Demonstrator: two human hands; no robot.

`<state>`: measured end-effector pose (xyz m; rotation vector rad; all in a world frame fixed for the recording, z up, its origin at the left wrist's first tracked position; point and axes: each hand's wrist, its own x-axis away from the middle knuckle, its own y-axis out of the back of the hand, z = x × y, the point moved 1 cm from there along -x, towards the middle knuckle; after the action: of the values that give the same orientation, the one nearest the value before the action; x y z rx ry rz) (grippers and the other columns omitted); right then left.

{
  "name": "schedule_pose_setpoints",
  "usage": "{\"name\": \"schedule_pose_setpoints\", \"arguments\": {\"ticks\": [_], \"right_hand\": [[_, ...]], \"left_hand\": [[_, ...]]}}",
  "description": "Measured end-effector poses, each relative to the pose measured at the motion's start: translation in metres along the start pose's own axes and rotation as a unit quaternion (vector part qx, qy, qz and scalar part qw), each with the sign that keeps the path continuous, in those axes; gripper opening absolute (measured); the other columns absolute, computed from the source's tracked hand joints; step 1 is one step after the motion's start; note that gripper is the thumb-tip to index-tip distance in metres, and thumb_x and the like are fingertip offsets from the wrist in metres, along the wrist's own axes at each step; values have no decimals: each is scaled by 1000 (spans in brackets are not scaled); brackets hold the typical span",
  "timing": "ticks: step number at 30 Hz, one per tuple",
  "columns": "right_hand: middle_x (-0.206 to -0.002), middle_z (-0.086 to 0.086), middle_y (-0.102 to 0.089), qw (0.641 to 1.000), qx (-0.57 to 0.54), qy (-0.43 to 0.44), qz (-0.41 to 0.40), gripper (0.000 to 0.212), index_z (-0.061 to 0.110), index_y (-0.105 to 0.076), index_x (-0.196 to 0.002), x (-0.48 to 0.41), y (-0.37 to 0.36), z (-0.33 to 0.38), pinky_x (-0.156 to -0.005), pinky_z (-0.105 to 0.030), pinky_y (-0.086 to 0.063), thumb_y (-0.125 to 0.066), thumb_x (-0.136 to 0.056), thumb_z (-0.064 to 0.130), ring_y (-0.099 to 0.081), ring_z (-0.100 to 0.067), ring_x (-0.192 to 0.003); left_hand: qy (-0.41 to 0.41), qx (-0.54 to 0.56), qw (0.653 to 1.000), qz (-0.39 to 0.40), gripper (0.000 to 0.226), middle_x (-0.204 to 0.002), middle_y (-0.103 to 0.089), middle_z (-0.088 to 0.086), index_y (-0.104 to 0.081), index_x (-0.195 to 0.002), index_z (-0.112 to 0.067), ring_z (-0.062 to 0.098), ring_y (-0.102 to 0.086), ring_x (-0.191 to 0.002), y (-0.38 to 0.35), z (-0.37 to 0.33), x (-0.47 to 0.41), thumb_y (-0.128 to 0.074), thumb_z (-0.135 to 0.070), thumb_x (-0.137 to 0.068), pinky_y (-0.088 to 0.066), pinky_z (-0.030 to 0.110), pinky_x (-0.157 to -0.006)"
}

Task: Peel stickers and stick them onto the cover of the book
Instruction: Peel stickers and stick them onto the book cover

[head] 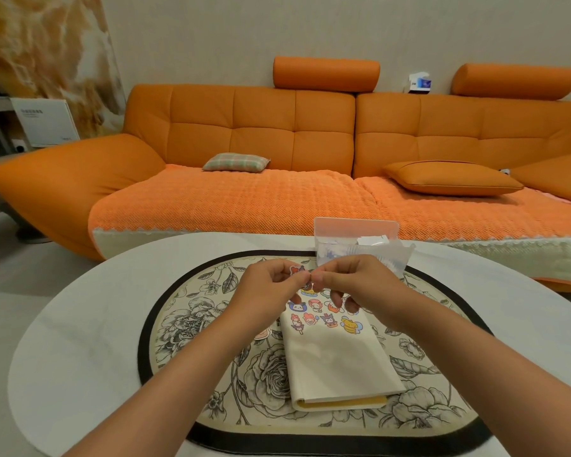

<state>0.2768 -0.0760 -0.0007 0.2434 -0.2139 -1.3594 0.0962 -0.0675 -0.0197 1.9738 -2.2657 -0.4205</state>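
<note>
The cream book (337, 361) lies closed on the floral mat (192, 311). Above the book's far end, the left hand (271, 288) and right hand (353, 278) meet, both pinching one small sticker (296, 269); the right hand's hold appears to be at its edge. Applied stickers (327, 319) occupy the cover's far part. A clear box (356, 239) stands beyond the book.

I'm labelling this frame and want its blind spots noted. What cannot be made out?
Head view:
sticker: pinched by left hand and right hand, whose fingertips cover most of it; design unreadable.
book: far end of its cover hidden behind both hands.
clear box: contents blurred behind its cloudy wall.
pink thing beside the book: half under the left forearm.
</note>
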Motion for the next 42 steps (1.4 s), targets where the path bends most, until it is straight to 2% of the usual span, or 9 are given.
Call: {"name": "schedule_pose_setpoints", "arguments": {"ticks": [5,14,18,23,27,30,34,39,42], "right_hand": [[-82,-3,-74,1000,12,11,-8,17,7,-76,-93,2,1,0,-48,-23,-38,-67,-94,22,-51,-13,-56],[-54,-4,-58,995,72,35,-58,22,12,-74,-82,4,-5,2,-45,-20,-35,-67,-95,29,-44,-8,-43],[-51,4,-57,991,102,51,-77,23,14,-72,-81,5,-10,2,-43,-16,-34,-63,-98,27,-42,-3,-39],[-51,11,-57,979,149,88,-107,23,23,-71,-77,5,-14,0,-46,-21,-36,-61,-97,24,-44,-6,-45],[-54,22,-57,956,222,126,-144,19,24,-72,-81,7,-20,-1,-48,-19,-36,-60,-95,22,-44,-5,-46],[-53,21,-56,946,243,143,-161,19,24,-72,-80,7,-21,-1,-50,-22,-38,-60,-95,21,-45,-7,-48],[-51,16,-54,965,186,120,-138,22,19,-74,-80,7,-22,-1,-49,-18,-35,-59,-96,18,-41,-4,-47],[-57,-2,-60,994,46,38,-96,23,12,-75,-81,7,-18,2,-43,-25,-37,-61,-98,20,-46,-15,-48],[-60,2,-64,996,11,25,-81,22,9,-75,-85,7,-15,4,-42,-26,-38,-63,-98,21,-48,-14,-47]], "left_hand": [[11,17,1000,1,12,-82,-77,-4,-74,-91,-14,8,-69,-67,-1,-2,2,-70,-25,-92,-51,28,-65],[5,23,999,-25,14,-81,-77,0,-72,-81,-15,10,-69,-65,-3,-2,3,-71,-25,-91,-47,20,-60],[4,27,999,-34,14,-80,-76,1,-73,-82,-14,8,-67,-63,-4,-3,5,-71,-24,-91,-47,18,-57],[-1,30,998,-58,12,-73,-75,0,-75,-81,-15,6,-66,-60,-8,-4,7,-74,-24,-89,-45,13,-53],[-1,40,996,-77,9,-73,-76,-1,-77,-79,-20,7,-67,-62,-11,-4,10,-76,-24,-87,-51,14,-58],[-2,34,995,-89,9,-72,-75,-4,-77,-78,-23,7,-67,-63,-12,-5,12,-76,-25,-86,-52,19,-62],[1,37,995,-93,10,-71,-75,-2,-76,-77,-21,5,-66,-60,-12,-6,13,-75,-25,-87,-51,17,-60],[9,43,995,-89,14,-68,-74,-1,-77,-78,-16,7,-66,-59,-9,-6,12,-74,-25,-88,-47,11,-54],[11,59,995,-86,13,-76,-76,0,-77,-82,-15,9,-67,-62,-8,-6,11,-73,-25,-88,-49,12,-55]]}}
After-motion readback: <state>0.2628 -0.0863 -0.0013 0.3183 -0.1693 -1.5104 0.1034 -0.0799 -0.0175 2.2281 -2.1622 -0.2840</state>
